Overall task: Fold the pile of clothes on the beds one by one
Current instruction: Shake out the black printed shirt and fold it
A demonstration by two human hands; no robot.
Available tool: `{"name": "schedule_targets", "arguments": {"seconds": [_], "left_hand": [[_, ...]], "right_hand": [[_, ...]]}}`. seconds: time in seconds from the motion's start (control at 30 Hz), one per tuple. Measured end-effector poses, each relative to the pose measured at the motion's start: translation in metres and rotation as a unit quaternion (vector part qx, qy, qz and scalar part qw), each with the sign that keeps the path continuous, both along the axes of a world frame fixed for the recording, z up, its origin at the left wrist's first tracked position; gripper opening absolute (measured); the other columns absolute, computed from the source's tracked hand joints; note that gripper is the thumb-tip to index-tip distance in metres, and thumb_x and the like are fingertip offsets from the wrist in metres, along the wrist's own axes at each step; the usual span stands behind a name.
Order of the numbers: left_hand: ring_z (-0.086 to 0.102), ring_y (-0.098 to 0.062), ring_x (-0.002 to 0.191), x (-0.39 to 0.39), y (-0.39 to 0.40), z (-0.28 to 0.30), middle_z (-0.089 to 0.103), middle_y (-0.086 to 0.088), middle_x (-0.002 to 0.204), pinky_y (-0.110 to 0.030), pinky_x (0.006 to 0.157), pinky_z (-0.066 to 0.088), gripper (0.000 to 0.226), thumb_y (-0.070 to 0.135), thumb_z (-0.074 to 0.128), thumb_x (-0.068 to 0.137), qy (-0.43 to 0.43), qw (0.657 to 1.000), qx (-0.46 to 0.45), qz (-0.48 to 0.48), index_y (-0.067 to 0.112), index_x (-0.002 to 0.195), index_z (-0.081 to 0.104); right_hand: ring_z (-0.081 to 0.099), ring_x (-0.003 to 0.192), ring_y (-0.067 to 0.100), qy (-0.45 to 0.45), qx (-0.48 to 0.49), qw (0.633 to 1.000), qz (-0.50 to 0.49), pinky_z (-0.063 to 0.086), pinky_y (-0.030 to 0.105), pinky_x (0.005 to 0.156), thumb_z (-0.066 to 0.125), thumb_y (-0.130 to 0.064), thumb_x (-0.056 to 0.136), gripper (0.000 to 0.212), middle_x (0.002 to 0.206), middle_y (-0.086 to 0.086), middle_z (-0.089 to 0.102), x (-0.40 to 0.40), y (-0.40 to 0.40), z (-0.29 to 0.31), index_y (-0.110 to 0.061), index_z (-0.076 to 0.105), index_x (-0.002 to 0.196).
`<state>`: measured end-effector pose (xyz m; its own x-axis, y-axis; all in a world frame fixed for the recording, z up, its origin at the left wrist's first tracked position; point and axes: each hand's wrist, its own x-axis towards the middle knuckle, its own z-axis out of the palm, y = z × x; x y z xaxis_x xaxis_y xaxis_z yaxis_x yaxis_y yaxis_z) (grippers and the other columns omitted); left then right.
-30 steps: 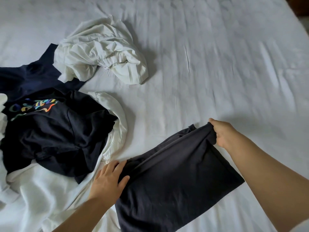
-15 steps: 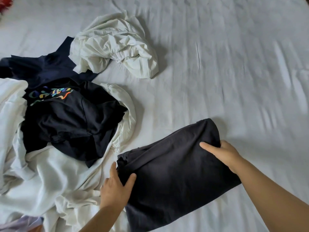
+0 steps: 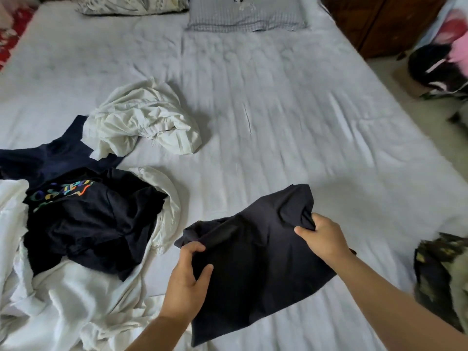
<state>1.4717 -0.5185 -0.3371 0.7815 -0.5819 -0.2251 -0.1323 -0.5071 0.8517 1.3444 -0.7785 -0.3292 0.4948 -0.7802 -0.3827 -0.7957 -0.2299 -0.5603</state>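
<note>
A folded black garment [image 3: 258,259] lies on the near part of the white-sheeted bed [image 3: 291,117], gripped at both ends. The left hand [image 3: 188,282] pinches its near-left corner, thumb on top and fingers curled under the edge; the right hand [image 3: 323,236] bunches the far-right edge in a closed grasp. Half a second earlier both hands lay flat on the cloth, pressing the fold down; now they have closed on it and the fabric sags between them, its far corner peeled up off the sheet. That reads as the fold being finished and the piece about to be carried off, probably toward the dark camouflage-patterned cloth [image 3: 440,279] at the right edge, though whether that is a stack of finished clothes cannot be told. To the left the unfolded pile waits: a black T-shirt with a multicoloured print [image 3: 83,214] on top of crumpled white fabric [image 3: 76,295], a navy garment [image 3: 50,158] behind it, and a rumpled white garment [image 3: 144,120] lying apart. A checked pillow [image 3: 243,13] sits at the head of the bed. Most of the folding appears yet to be done.
</note>
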Motion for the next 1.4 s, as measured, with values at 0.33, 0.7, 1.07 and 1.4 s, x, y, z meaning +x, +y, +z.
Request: {"name": "schedule_targets", "arguments": {"seconds": [0.33,0.7,1.07,1.4], "left_hand": [[0.044,0.0,0.117,-0.067,-0.087,0.103,0.043,0.022,0.129,-0.021,0.099,0.039,0.08,0.0,0.064,0.081,0.074,0.993,-0.018,-0.091,0.033,0.145,0.03],[0.048,0.013,0.107,-0.21,-0.211,0.167,0.048,0.018,0.123,-0.001,0.079,0.041,0.069,-0.005,0.064,0.076,0.07,0.939,-0.097,-0.321,0.055,0.108,0.057],[0.027,-0.005,0.14,-0.327,-0.333,0.145,0.015,0.03,0.151,-0.037,0.11,0.038,0.093,0.02,0.062,0.077,0.113,0.934,-0.045,-0.336,0.065,0.138,0.006],[-0.019,-0.016,0.144,-0.395,-0.333,0.051,-0.028,0.025,0.145,-0.04,0.117,0.012,0.06,0.048,0.047,0.094,-0.027,0.893,0.182,-0.411,0.051,0.144,0.015]], "right_hand": [[0.059,0.084,0.025,-0.077,-0.074,0.978,-0.18,0.043,0.034,0.072,0.067,-0.023,0.084,0.016,0.086,0.003,0.064,-0.167,-0.054,0.129,-0.009,0.062,0.091],[0.052,0.071,0.002,-0.081,-0.136,0.959,-0.237,0.037,0.018,0.058,0.07,-0.023,0.084,0.01,0.082,-0.007,0.062,-0.373,-0.146,0.208,-0.021,0.062,0.09],[0.056,0.102,0.03,0.141,-0.139,0.954,-0.227,0.046,0.041,0.081,0.066,-0.045,0.083,0.048,0.111,0.011,0.059,-0.491,-0.26,0.197,-0.014,0.05,0.116],[-0.021,0.143,0.033,0.232,-0.064,0.97,0.013,0.002,0.062,0.112,0.018,-0.07,0.09,0.069,0.157,0.002,-0.023,-0.455,-0.213,0.052,-0.046,-0.015,0.145]]}}
